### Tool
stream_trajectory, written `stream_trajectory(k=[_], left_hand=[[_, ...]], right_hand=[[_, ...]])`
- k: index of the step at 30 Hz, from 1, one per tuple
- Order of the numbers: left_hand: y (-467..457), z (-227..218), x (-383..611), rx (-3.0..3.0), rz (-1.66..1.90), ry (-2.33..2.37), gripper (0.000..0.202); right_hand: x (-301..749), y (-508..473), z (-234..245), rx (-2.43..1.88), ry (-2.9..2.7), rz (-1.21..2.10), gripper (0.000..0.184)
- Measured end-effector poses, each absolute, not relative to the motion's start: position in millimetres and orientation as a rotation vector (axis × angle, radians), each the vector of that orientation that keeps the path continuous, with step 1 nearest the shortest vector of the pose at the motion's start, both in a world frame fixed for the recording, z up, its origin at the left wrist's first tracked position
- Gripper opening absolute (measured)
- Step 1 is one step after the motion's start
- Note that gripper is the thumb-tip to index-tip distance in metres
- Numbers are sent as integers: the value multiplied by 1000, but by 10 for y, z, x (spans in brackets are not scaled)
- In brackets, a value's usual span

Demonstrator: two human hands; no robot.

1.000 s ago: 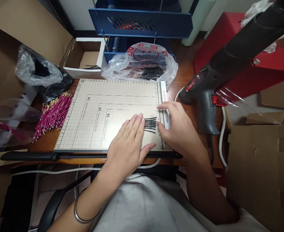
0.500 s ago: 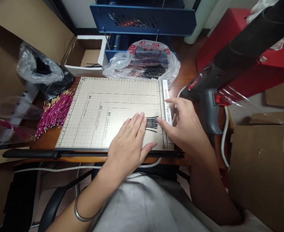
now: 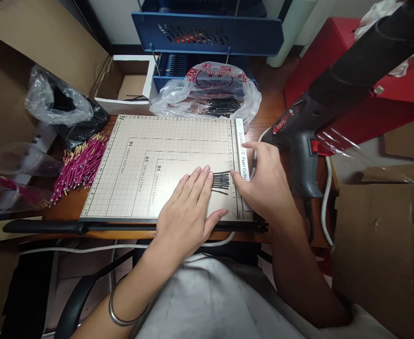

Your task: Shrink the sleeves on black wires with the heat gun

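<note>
Lying flat, four fingers close together and the thumb out to the side, the left hand [image 3: 184,212] covers one end of the black strips [image 3: 221,181] on the paper cutter [image 3: 193,128]. The right hand [image 3: 265,181] curves with thumb and forefinger apart, thumb tip at the strips' other end; I cannot tell whether it touches. Beyond sits a plastic bag [image 3: 250,100]; pink wires [image 3: 82,165] lie left, a heat gun [image 3: 304,162] right.

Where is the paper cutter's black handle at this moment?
In the head view, the black handle lies at lower left, reaching past the near left corner of the cutter board, left of the left hand.
</note>
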State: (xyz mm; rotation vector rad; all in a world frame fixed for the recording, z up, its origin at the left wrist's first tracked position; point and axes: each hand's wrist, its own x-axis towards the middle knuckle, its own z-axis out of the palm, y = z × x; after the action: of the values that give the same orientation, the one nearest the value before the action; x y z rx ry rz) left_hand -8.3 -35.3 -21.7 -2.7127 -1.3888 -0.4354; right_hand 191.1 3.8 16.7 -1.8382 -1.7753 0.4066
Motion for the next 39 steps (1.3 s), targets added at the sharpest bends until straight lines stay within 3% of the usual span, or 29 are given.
stream_trajectory(k=[22, 39], left_hand=[[-358, -236, -81, -2710, -479, -1411, 75], [-393, -193, -145, -2700, -825, -1351, 51]], right_hand=[[1903, 27, 168, -1802, -1803, 435, 48], [1938, -93, 258, -1801, -1862, 552, 49]])
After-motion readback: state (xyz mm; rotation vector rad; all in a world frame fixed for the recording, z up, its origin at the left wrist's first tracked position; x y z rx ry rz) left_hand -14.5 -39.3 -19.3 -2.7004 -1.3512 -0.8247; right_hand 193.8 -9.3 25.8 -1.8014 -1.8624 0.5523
